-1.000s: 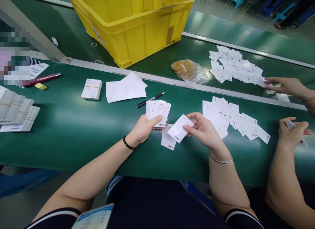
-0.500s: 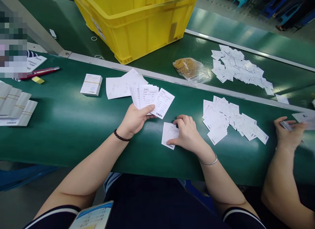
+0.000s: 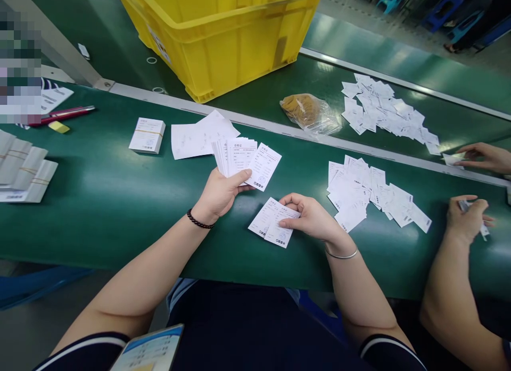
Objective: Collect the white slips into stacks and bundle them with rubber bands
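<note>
My left hand (image 3: 221, 191) is closed on a fanned stack of small white printed cards (image 3: 244, 158), held above the green table (image 3: 120, 200). My right hand (image 3: 309, 217) pinches two white cards (image 3: 270, 225) that lie at the table surface just below the stack. A loose spread of the same cards (image 3: 371, 192) lies to the right of my right hand.
A yellow crate (image 3: 223, 35) stands at the back. A banded card bundle (image 3: 147, 135), loose sheets (image 3: 199, 137), a bag of rubber bands (image 3: 309, 113) and more cards (image 3: 385, 110) lie around. Bundles (image 3: 24, 166) sit far left. Another person's hands (image 3: 467, 217) work at right.
My right hand added one card to the stack, dropped to the table and now has lifted and slid two cards leftward. The other person's far hand reached back onto the table.
</note>
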Motion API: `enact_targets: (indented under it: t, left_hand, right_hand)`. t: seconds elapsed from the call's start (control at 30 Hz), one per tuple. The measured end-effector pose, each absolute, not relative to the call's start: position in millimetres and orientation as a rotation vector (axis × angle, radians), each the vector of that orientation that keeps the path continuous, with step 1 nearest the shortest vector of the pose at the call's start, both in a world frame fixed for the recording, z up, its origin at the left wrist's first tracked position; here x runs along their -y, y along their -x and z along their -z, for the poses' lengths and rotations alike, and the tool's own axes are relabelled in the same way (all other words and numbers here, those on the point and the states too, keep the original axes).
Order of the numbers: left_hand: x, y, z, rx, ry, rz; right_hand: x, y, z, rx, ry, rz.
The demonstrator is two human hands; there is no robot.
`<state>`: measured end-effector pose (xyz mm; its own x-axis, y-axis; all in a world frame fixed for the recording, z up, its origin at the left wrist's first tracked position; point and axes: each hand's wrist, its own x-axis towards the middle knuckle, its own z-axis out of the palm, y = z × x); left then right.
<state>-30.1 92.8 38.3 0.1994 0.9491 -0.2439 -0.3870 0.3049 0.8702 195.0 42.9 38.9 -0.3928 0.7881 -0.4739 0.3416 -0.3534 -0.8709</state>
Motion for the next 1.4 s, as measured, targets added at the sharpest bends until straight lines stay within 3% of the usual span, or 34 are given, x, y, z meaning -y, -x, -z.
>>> enact_targets:
  t: [0.27,0.4,0.7,0.9,1.13,1.4]
  left_hand:
    - [-90.9,27.3,-36.3,-0.921,-0.765,-1.045]
    - [-90.4,27.6,-34.2,-0.908,-0.792,-1.006]
    - [-75.3,17.6,-27.3,-0.817,-0.802,-0.733]
    - [-60.5,6.2,-16.5,-0.806,-0.801,-0.578]
    - [-59.7,2.9,-14.6,-0.853,-0.755,-0.677]
    - [-70.6,7.8,-19.3,-0.863,-0.696,-0.797]
  right_hand:
    - [-37.0,-177.5,-32.9,2.203,1.775,-1.001]
    - [-35.7,-179.1,-33.3,2.27,1.774,-0.797]
    - [-51.9,-202.5,-36.0,1.354,1.483,-1.166]
    - [-45.1,-188.1,-33.9,1.363,1.516,-1.161]
    - [-48.5,-185.2,-29.6,1.223,1.415,-1.28]
    - [-45.2,-191.5,-30.6,1.317,1.535,-1.166]
